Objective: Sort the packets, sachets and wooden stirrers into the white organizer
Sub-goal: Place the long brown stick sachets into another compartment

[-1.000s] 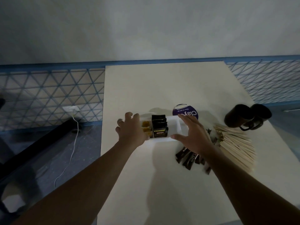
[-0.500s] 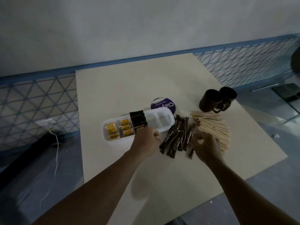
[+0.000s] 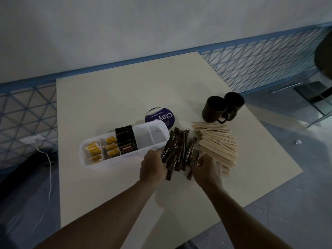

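Observation:
The white organizer [image 3: 100, 163] lies on the table with yellow packets [image 3: 100, 150] in its left compartments, black packets [image 3: 125, 140] in the middle and bare compartments at its right end. Several brown stick sachets [image 3: 179, 150] lie fanned out just right of it. A pile of wooden stirrers [image 3: 217, 142] lies further right. My left hand [image 3: 152, 168] curls its fingers around the near left side of the sachet pile. My right hand [image 3: 204, 168] curls around the pile's near right side, against the stirrers.
A round purple-labelled tub [image 3: 160, 115] stands behind the organizer. Two dark mugs [image 3: 221, 109] stand at the back right. The cream table [image 3: 125, 97] has edges close on the left and right. Blue lattice railing [image 3: 260, 62] runs behind. A white cable [image 3: 47, 169] hangs left.
Both hands left the organizer and came to the sachet pile, one on each side of it. The camera view swung so the organizer now lies to the left.

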A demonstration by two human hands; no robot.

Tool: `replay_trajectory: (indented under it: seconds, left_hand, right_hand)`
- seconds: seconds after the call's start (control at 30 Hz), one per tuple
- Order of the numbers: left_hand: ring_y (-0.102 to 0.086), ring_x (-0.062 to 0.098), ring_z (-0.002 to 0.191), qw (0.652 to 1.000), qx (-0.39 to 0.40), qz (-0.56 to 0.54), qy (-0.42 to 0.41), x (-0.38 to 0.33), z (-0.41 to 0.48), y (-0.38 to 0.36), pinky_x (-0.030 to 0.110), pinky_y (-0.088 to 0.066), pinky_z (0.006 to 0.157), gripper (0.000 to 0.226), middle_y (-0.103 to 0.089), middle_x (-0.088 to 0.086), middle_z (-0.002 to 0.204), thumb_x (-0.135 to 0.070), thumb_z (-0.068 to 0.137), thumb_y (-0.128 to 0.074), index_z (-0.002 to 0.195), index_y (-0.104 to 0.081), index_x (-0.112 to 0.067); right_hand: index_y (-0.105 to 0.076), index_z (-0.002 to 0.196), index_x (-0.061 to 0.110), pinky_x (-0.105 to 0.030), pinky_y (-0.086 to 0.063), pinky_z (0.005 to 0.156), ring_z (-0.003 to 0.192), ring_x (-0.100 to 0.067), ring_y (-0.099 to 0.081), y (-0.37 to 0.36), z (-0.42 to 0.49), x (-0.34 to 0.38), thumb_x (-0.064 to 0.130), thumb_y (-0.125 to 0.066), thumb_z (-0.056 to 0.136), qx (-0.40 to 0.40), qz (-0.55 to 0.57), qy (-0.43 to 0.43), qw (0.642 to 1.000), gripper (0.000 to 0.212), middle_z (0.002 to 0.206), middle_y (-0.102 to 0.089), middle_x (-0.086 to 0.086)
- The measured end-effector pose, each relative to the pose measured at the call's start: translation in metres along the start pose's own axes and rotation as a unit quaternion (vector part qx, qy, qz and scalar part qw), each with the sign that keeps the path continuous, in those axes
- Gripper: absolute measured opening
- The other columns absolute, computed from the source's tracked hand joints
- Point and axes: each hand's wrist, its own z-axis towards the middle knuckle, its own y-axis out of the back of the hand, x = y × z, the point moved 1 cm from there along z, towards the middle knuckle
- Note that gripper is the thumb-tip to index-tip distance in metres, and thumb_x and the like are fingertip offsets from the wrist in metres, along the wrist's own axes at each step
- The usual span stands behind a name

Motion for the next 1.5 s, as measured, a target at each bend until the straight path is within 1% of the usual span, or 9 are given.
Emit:
replay_trajectory:
  seconds: [0.13, 0.37, 0.43, 0.63, 0.77, 0.87, 1.07, 1.27, 1.5]
  left_hand:
    - [-0.063, 0.03, 0.102, 1.0, -0.004, 0.003, 0.015, -0.002, 0.005, -0.004, 0.039, -0.052, 0.083, 0.032, -0.062, 0.006, 0.11, -0.016, 0.084, -0.062, 0.116, -0.066, -0.018]
    - [-0.06, 0.032, 0.097, 0.999, 0.007, 0.009, 0.04, -0.003, 0.014, -0.007, 0.044, -0.053, 0.082, 0.021, -0.059, 0.008, 0.109, -0.018, 0.083, -0.062, 0.102, -0.059, -0.011]
    - [-0.061, 0.032, 0.096, 0.999, 0.013, 0.012, 0.038, -0.003, 0.015, -0.007, 0.043, -0.053, 0.08, 0.021, -0.06, 0.009, 0.108, -0.018, 0.082, -0.063, 0.101, -0.058, -0.01]
    - [-0.061, 0.028, 0.098, 0.999, 0.015, 0.004, 0.043, -0.002, 0.016, -0.008, 0.039, -0.052, 0.082, 0.025, -0.06, 0.007, 0.109, -0.024, 0.085, -0.064, 0.107, -0.057, -0.012]
    - [-0.063, 0.025, 0.098, 0.999, -0.012, -0.024, 0.044, -0.003, 0.016, -0.011, 0.038, -0.054, 0.083, 0.025, -0.062, 0.004, 0.108, -0.029, 0.087, -0.063, 0.107, -0.059, -0.014]
    - [-0.063, 0.026, 0.099, 0.998, -0.04, -0.034, 0.047, -0.006, 0.015, -0.014, 0.039, -0.054, 0.084, 0.023, -0.062, 0.004, 0.109, -0.028, 0.089, -0.061, 0.108, -0.06, -0.015]
    - [-0.063, 0.024, 0.098, 0.996, -0.07, -0.047, 0.04, -0.01, 0.011, -0.021, 0.037, -0.055, 0.084, 0.028, -0.059, 0.004, 0.111, -0.03, 0.089, -0.065, 0.111, -0.06, -0.015]
    - [-0.062, 0.024, 0.097, 0.996, -0.058, -0.026, 0.067, -0.013, 0.016, -0.02, 0.032, -0.047, 0.077, 0.035, -0.06, 0.003, 0.11, -0.034, 0.086, -0.068, 0.113, -0.058, -0.015]
    - [-0.062, 0.028, 0.101, 0.998, -0.035, 0.008, 0.048, -0.01, 0.017, -0.021, 0.04, -0.051, 0.083, 0.034, -0.063, 0.004, 0.112, -0.033, 0.087, -0.064, 0.117, -0.055, -0.02]
  right_hand:
    - [-0.056, 0.084, 0.013, -0.027, -0.036, 0.045, 0.059, -0.012, -0.051, -0.007, 0.006, -0.001, 0.016, -0.067, 0.083, 0.013, -0.021, -0.033, 0.999, 0.012, 0.071, -0.058, 0.0]
    - [-0.049, 0.084, 0.019, -0.046, -0.057, 0.046, 0.057, -0.028, -0.068, -0.01, 0.015, 0.0, 0.02, -0.074, 0.075, 0.041, 0.03, -0.053, 0.997, 0.026, 0.07, -0.066, -0.007]
    - [-0.051, 0.082, 0.018, -0.038, -0.058, 0.049, 0.054, -0.025, -0.069, -0.006, 0.021, 0.005, 0.011, -0.069, 0.078, 0.036, 0.036, -0.036, 0.998, 0.02, 0.065, -0.068, -0.007]
    - [-0.058, 0.089, 0.006, -0.012, -0.035, 0.034, 0.042, -0.007, -0.053, -0.007, 0.042, 0.019, 0.003, -0.062, 0.087, 0.056, 0.04, -0.017, 0.997, 0.005, 0.065, -0.062, -0.003]
    - [-0.058, 0.08, 0.011, -0.016, -0.046, 0.04, 0.05, -0.012, -0.062, -0.014, 0.048, 0.021, 0.005, -0.061, 0.09, 0.077, 0.018, -0.014, 0.997, 0.012, 0.07, -0.065, -0.005]
    - [-0.059, 0.086, 0.011, -0.011, -0.044, 0.038, 0.052, -0.006, -0.062, -0.017, 0.051, 0.023, 0.005, -0.062, 0.09, 0.074, 0.012, -0.005, 0.997, 0.008, 0.069, -0.063, -0.001]
    - [-0.06, 0.09, 0.01, -0.019, -0.051, 0.046, 0.058, -0.009, -0.064, -0.024, 0.055, 0.025, 0.006, -0.066, 0.088, 0.084, -0.014, -0.02, 0.996, 0.008, 0.075, -0.064, -0.003]
    - [-0.06, 0.097, 0.01, -0.023, -0.057, 0.052, 0.06, -0.011, -0.066, -0.03, 0.055, 0.022, 0.009, -0.067, 0.088, 0.098, -0.021, -0.026, 0.995, 0.011, 0.078, -0.063, -0.003]
    - [-0.06, 0.086, 0.014, -0.024, -0.054, 0.047, 0.058, -0.013, -0.066, -0.027, 0.056, 0.022, 0.015, -0.062, 0.091, 0.114, -0.018, -0.023, 0.993, 0.005, 0.077, -0.066, -0.004]
